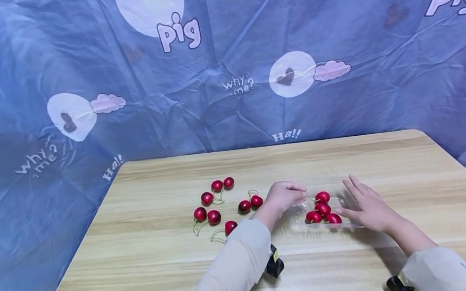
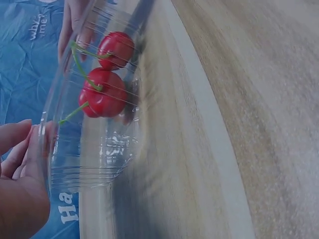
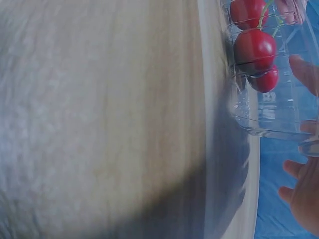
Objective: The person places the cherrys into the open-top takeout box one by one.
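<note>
A clear plastic container [image 1: 300, 222] stands on the table with several red cherries [image 1: 323, 209] inside, their green stems showing in the left wrist view. My left hand [image 1: 285, 195] pinches the container's rim at its far left corner, fingers bent. On the other side, my right hand [image 1: 367, 207] has its fingers spread, and its thumb reaches over the right edge of the container. Through the clear wall in the right wrist view, part of the right hand [image 3: 304, 199] shows beside the rim. Whether the right fingertips press the plastic is hard to tell.
Several loose cherries [image 1: 214, 217] with stems lie on the wooden table [image 1: 142, 265], left of the container. One cherry [image 1: 231, 227] is partly hidden by the left sleeve. A blue printed cloth [image 1: 209, 118] hangs behind the table.
</note>
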Demonstrator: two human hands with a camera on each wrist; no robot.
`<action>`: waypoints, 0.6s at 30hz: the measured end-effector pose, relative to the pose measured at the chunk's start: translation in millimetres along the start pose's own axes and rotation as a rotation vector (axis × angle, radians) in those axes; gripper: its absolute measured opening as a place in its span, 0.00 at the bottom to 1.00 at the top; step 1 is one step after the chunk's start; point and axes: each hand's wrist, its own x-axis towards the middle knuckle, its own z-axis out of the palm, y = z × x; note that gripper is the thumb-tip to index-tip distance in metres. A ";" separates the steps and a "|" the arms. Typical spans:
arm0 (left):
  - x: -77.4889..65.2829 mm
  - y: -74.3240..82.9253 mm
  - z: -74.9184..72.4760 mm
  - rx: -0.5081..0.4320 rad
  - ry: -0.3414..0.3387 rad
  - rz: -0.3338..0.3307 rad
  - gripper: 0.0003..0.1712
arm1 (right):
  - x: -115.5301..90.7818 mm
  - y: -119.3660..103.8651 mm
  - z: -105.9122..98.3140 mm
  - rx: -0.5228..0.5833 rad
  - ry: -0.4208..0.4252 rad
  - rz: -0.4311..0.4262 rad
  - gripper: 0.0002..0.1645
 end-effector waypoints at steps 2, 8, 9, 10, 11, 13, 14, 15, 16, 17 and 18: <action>-0.8 0.6 -1.2 -0.067 -0.010 0.001 0.09 | 0.2 -0.2 -0.3 -0.012 0.003 -0.002 0.49; -4.8 9.8 -10.3 -0.219 -0.017 -0.013 0.12 | 1.4 -0.8 -0.5 -0.029 0.001 -0.013 0.49; -5.8 12.2 -12.8 -0.221 -0.014 -0.014 0.12 | 1.5 -0.7 -0.3 -0.029 -0.002 -0.014 0.49; -6.9 14.7 -15.4 -0.224 -0.011 -0.014 0.13 | 1.8 -0.8 -0.5 -0.030 -0.003 -0.014 0.49; -7.8 17.0 -18.1 -0.225 -0.008 -0.017 0.13 | 1.9 -1.1 -0.8 -0.029 -0.006 -0.014 0.49; -9.9 21.1 -23.4 -0.209 -0.007 -0.013 0.13 | 2.3 -1.2 -1.5 -0.030 -0.010 -0.016 0.49; -10.8 22.5 -26.2 -0.204 -0.013 -0.011 0.14 | 2.5 -1.2 -1.8 -0.031 -0.010 -0.017 0.49; -12.1 23.5 -29.0 -0.205 -0.018 -0.005 0.14 | 2.7 -1.2 -2.0 -0.032 -0.010 -0.020 0.49; -13.3 24.0 -31.8 -0.213 -0.021 -0.002 0.14 | 2.8 -1.3 -2.2 -0.032 -0.010 -0.022 0.49; -14.4 23.9 -34.6 -0.214 -0.025 0.003 0.14 | 2.9 -1.3 -2.1 -0.032 -0.011 -0.023 0.49; -15.8 23.7 -37.4 -0.220 -0.028 0.008 0.15 | 3.0 -1.0 -1.9 -0.035 -0.011 -0.025 0.49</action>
